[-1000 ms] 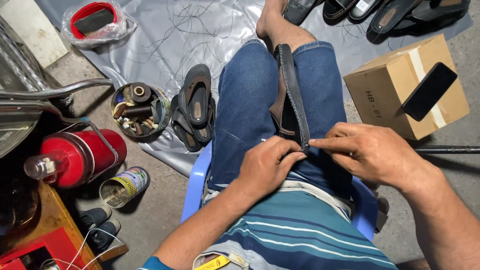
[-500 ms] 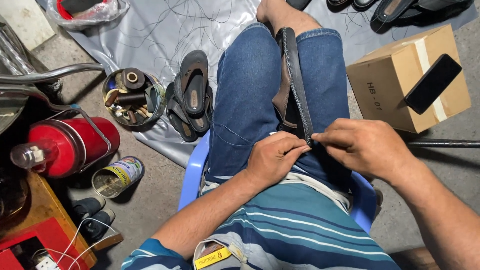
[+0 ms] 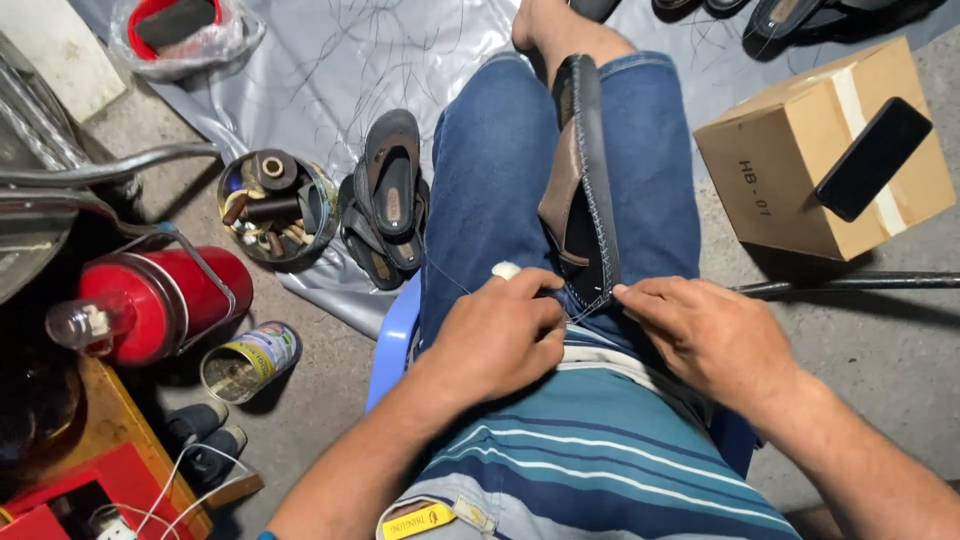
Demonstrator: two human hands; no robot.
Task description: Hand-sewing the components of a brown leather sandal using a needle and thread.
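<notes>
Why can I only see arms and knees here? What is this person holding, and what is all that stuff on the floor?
The camera sits on the person's head and looks down, so you see only their arms and lap. They sit on a blue chair. A dark sandal stands on edge between their knees. The left hand and right hand pinch its near end, where a thin thread runs. On the floor lie a grey sheet, a pair of sandals, a tin of tools, a red tank and a cardboard box.
</notes>
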